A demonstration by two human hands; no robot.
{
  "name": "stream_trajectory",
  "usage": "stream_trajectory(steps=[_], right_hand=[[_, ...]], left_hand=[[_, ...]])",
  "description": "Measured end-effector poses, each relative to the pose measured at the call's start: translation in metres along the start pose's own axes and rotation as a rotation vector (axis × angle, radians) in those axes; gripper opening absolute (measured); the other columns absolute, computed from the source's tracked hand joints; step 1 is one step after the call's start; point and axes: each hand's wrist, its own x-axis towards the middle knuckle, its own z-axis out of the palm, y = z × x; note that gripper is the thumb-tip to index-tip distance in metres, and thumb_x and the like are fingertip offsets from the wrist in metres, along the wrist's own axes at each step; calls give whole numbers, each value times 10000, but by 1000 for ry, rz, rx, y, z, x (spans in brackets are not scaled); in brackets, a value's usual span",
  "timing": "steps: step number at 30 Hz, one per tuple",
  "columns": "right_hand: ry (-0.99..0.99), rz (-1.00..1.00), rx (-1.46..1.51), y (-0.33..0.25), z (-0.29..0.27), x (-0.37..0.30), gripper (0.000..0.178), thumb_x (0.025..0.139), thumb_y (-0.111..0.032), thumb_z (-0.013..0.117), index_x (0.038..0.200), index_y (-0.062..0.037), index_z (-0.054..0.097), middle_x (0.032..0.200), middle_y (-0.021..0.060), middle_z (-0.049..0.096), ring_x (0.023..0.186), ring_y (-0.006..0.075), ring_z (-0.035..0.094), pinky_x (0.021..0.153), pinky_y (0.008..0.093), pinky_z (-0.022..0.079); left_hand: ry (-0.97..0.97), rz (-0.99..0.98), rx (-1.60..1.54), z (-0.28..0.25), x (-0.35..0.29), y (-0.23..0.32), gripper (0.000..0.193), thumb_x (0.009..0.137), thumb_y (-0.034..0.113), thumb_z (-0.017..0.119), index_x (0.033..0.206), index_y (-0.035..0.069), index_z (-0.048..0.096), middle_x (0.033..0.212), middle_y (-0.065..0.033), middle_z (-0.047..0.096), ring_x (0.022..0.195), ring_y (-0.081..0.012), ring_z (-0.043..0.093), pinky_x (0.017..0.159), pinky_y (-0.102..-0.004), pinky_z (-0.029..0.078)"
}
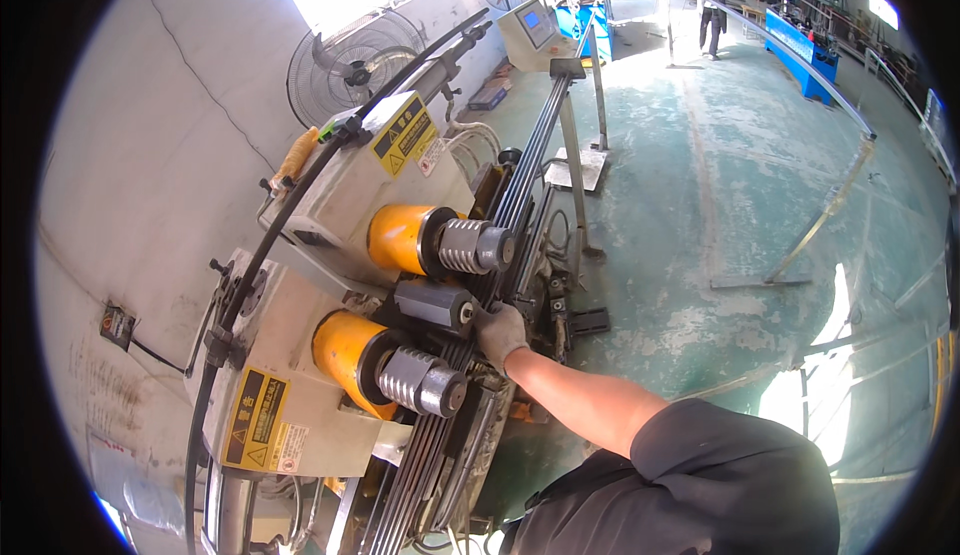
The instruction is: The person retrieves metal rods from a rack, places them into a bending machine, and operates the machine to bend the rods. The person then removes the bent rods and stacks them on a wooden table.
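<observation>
Between the ribbed steel rollers, gloved fingers [487,323] of one hand [499,333] press closed onto a bundle of long dark metal strips [528,170]; which hand it is cannot be told for sure, though its bare forearm comes from the dark-shirted shoulder at the lower right. The other hand is out of sight. The strips run through the bending machine [330,245], past an upper roller [475,246], a dark middle roller [434,304] and a lower roller [420,382], each of the outer two on a yellow hub. Beyond stand a grey fan [350,65], a control panel [532,30] and a person [712,5] on the green floor [720,185].
</observation>
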Motion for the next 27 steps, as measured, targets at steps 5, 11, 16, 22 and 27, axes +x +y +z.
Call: stream_trajectory(steps=[5,11,16,22,27], right_hand=[[36,79,-8,-6,4,1,524,1065,-487,789,1042,33,846,911,234,814,889,327,799,836,465,573],[-67,137,694,21,15,25,449,1091,-363,785,1004,76,828,900,169,812,873,264,774,801,488,579],[-55,-484,-1023,114,-12,116,280,1105,-273,667,980,-96,844,1004,98,858,886,266,805,753,458,627],[-369,-670,-964,96,-50,144,619,1198,-501,550,1597,-44,677,1424,106,794,1304,291,749,1137,468,600],[-160,-139,-162,61,-54,65,645,1239,-460,499,1670,11,591,1603,149,705,1448,301,673,1239,448,534]], left_hand=[[-117,-704,-1225,-12,29,119,413,1121,384,735,1265,-3,733,1185,-169,713,1096,-296,670,1000,-451,514],[-392,-1208,-1965,-80,73,224,526,1198,374,646,1616,56,669,1663,-223,653,1631,-364,511,1384,-473,339],[-144,-939,-1674,-83,52,204,522,1221,359,559,1564,-26,645,1598,-227,675,1476,-382,637,1260,-566,513],[232,-1174,-2046,-106,10,106,581,1256,429,495,1634,-9,553,1660,-210,638,1528,-345,603,1351,-549,451],[455,-1137,-2142,-143,-16,4,610,1227,414,576,1680,13,496,1668,-246,623,1555,-400,586,1385,-576,425]])
